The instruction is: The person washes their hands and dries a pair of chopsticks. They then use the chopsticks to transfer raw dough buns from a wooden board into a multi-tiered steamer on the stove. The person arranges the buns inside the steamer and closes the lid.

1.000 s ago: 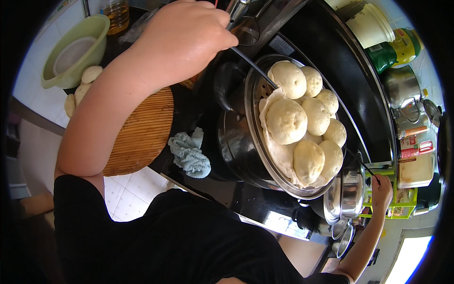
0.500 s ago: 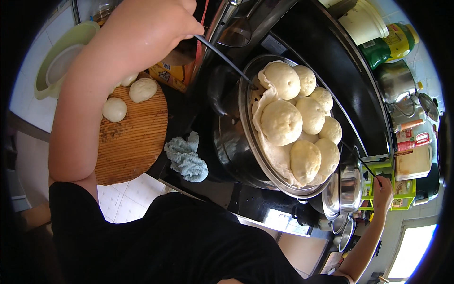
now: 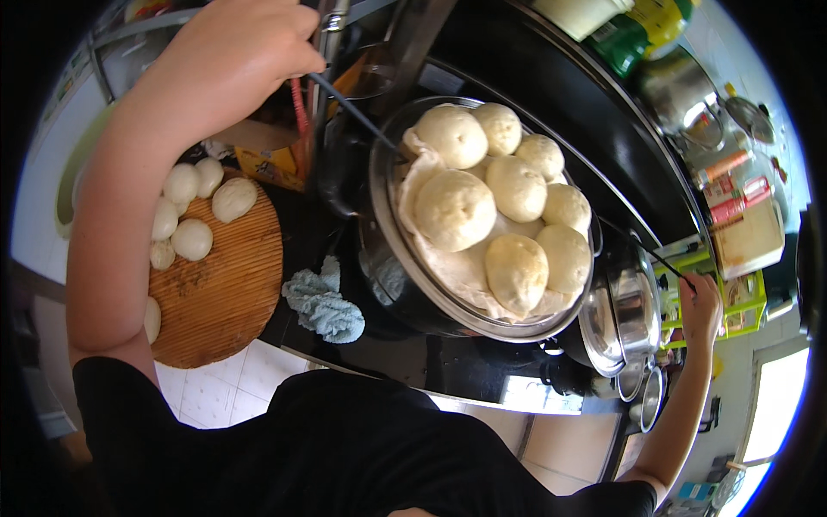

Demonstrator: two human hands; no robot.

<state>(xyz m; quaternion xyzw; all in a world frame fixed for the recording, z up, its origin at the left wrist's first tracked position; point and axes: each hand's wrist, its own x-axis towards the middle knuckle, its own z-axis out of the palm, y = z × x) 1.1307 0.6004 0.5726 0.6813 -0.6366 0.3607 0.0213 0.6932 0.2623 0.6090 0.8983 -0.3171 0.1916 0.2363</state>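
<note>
My left hand, stretched out at the far left, is closed around a thin dark rod. Its lower end meets the near-left rim of a metal steamer pot. Several pale, puffed buns sit on a wrinkled white cloth over the steamer tray. On the pot's right, my right hand grips a second dark rod, which slants toward the tray's right edge. The exact tips of both rods are hidden or too small to make out.
A round wooden board with several raw dough buns lies at left. A crumpled blue cloth rests between board and pot. Metal pans stand right of the pot, near a green rack. Bottles line the back.
The view has shifted, so the pot and buns appear further left and more of the board shows. Both hands keep hold of their rods.
</note>
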